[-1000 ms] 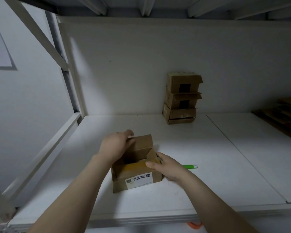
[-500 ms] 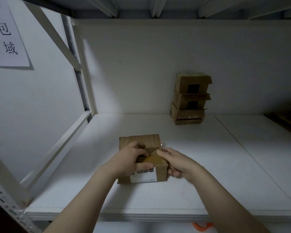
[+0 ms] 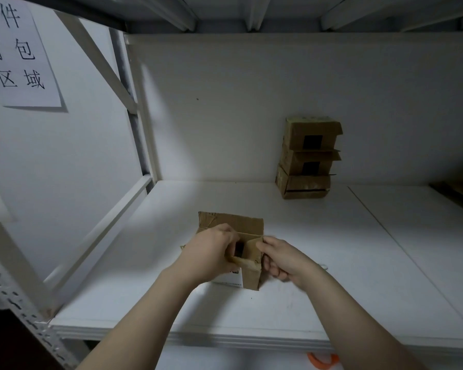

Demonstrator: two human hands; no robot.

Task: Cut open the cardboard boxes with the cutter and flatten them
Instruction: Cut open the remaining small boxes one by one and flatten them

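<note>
A small brown cardboard box [image 3: 247, 271] with a white label stands on the white shelf [image 3: 171, 289], its top open and its far flap [image 3: 233, 222] upright. My left hand [image 3: 209, 255] grips the box's left top edge, fingers curled over into the opening. My right hand [image 3: 281, 260] pinches the right-hand flap at the box's top right corner. A small pale tip of the cutter [image 3: 324, 266] shows just behind my right wrist; the remainder is hidden.
Three cardboard boxes [image 3: 308, 158] are stacked against the back wall. Flat brown cardboard [image 3: 457, 193] lies at the far right edge. A shelf post and diagonal brace [image 3: 102, 62] stand at left, with a paper sign [image 3: 19, 54]. An orange object [image 3: 322, 361] sits below the shelf's front edge.
My left hand moved from the far flap onto the box's left top edge. My right hand shifted to the right flap. The box turned and the flaps opened wider. The camera view drifted left.
</note>
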